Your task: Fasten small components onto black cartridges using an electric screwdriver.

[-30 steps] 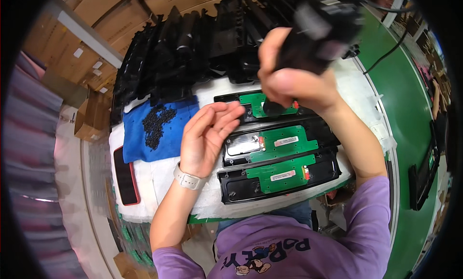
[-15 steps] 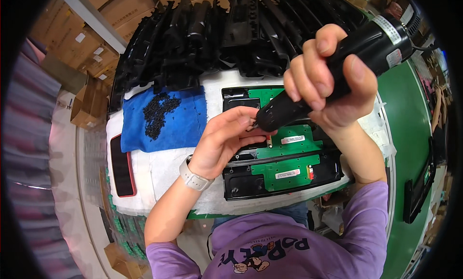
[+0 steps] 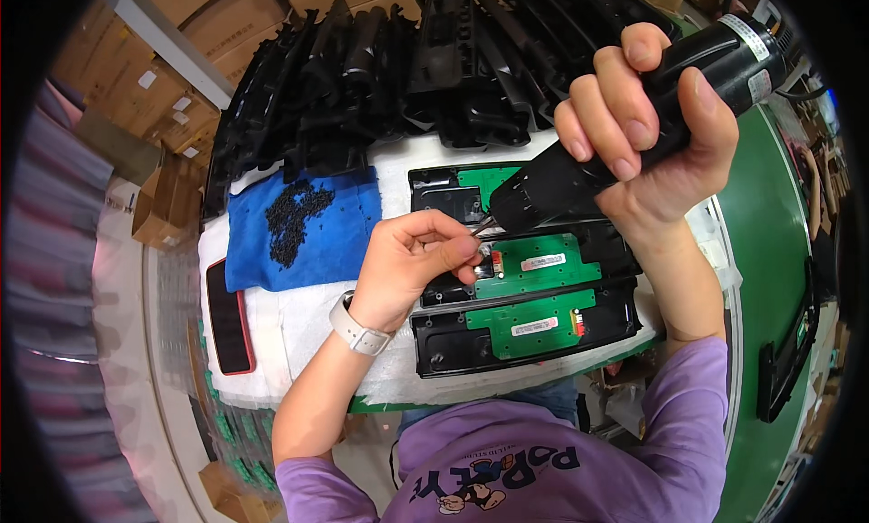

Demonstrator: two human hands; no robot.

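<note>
Red-edged, a dark phone [image 3: 228, 317] lies at the pad's left edge, beside a blue cloth [image 3: 339, 242] heaped with small black screws [image 3: 291, 221]. The left hand [image 3: 412, 265] pinches something tiny, hidden by its fingertips, at the bit of a black electric screwdriver [image 3: 625, 134], which the right hand [image 3: 647, 129] grips firmly above the middle green circuit board [image 3: 543, 265].

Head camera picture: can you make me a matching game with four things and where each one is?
Things:
1. black electric screwdriver
2. pile of small black screws
3. white wristwatch
4. green circuit board

Places:
A. on the blue cloth
B. on the left arm
C. in a black plastic frame
D. in the right hand

Pairs: 1-D, 2-A, 3-B, 4-C
</note>
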